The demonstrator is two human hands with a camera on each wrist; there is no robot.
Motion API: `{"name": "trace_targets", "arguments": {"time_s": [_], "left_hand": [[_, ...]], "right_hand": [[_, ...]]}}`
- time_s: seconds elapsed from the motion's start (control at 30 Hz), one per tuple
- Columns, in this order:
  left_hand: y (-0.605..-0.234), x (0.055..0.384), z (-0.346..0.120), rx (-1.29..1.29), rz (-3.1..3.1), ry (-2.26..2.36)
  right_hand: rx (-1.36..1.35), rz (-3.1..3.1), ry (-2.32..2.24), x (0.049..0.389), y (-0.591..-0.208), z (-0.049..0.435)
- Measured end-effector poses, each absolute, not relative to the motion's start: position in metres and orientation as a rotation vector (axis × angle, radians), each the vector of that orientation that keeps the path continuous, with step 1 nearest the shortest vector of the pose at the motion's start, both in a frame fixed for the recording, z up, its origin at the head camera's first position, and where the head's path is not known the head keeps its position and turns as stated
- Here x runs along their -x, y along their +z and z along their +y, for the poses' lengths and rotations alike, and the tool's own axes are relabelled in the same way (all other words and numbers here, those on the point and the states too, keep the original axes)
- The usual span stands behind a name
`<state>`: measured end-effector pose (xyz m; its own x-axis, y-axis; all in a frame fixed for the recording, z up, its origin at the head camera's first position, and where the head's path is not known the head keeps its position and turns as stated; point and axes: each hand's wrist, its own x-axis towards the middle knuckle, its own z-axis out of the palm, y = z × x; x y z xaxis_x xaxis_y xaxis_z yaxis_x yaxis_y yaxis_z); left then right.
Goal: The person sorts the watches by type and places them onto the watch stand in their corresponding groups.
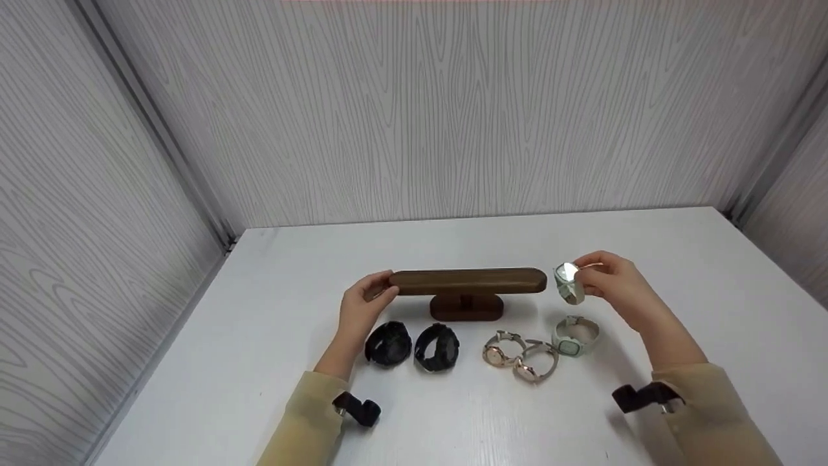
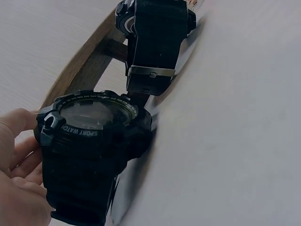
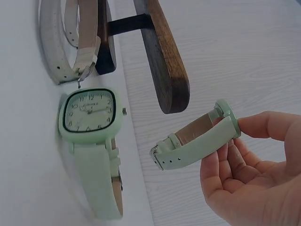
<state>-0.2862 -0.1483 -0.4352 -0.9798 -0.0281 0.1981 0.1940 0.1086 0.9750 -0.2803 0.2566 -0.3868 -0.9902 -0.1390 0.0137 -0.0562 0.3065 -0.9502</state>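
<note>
Between the thumb and fingers of my right hand point(image 1: 611, 281) is a pale green watch point(image 3: 197, 141), its buckled strap forming a loop. It is held in the air just off the right end of a dark wooden T-bar watch stand point(image 1: 469, 281). My left hand point(image 1: 363, 307) grips the stand's left end, thumb in front; black watches hide part of this grip in the left wrist view. Below my right hand, a second pale green watch point(image 3: 91, 113) with a squarish dial lies on the table.
Two black sport watches point(image 1: 389, 343) sit in front of the stand's left half. Two slim-strapped watches point(image 1: 527, 370) with rose-gold cases touch each other before its right half. Everything is on a white table point(image 1: 453, 414), with a grey wood-grain panel point(image 1: 453, 116) behind.
</note>
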Motion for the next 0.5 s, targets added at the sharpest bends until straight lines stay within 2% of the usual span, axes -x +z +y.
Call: {"name": "trace_targets", "arguments": {"time_s": [0.1,0.5], "left_hand": [[-0.448,0.296,-0.15,0.156,-2.211,-1.965],[-0.449,0.296,-0.151,0.139,-2.224,-1.942]], "right_hand": [[0.169,2.407,-1.881,0.29,-0.39,0.249],[0.157,2.269,-1.961,0.306,-0.394,0.228]]}}
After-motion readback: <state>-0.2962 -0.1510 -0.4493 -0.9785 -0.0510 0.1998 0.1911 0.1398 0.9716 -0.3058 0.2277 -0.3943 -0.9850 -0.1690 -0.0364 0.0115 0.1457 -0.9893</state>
